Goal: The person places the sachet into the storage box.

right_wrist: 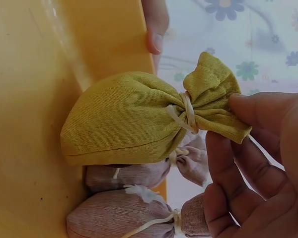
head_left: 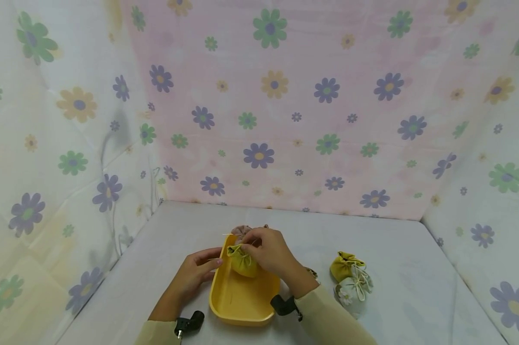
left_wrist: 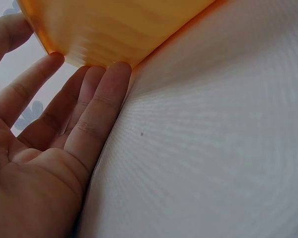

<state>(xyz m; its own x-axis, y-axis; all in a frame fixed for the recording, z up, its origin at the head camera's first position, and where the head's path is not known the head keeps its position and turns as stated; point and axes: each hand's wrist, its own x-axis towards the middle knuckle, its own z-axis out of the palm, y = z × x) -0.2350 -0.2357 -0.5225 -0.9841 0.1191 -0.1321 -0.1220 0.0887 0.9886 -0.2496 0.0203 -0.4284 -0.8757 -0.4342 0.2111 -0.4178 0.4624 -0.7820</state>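
My right hand (head_left: 270, 249) pinches the gathered top of a yellow drawstring pouch (right_wrist: 121, 119). The pouch hangs tilted over a yellow plastic tray (head_left: 242, 316), and a pale cord ties its neck. Two dusty-pink pouches (right_wrist: 124, 213) lie at the far end of the tray, one beside the other, partly hidden by the yellow pouch and my hand in the head view. My left hand (head_left: 194, 270) is at the tray's left side. Its extended fingertips (left_wrist: 116, 74) touch the outer wall (left_wrist: 124, 29), with the thumb near the rim.
On the white tabletop (head_left: 414, 278), to the right, another yellow pouch (head_left: 342, 266) lies against a pale grey-green pouch (head_left: 351, 292) with a flower on it. Part of a further item (head_left: 312, 272) shows behind my right wrist. Flower-patterned cloth (head_left: 298, 96) encloses the table.
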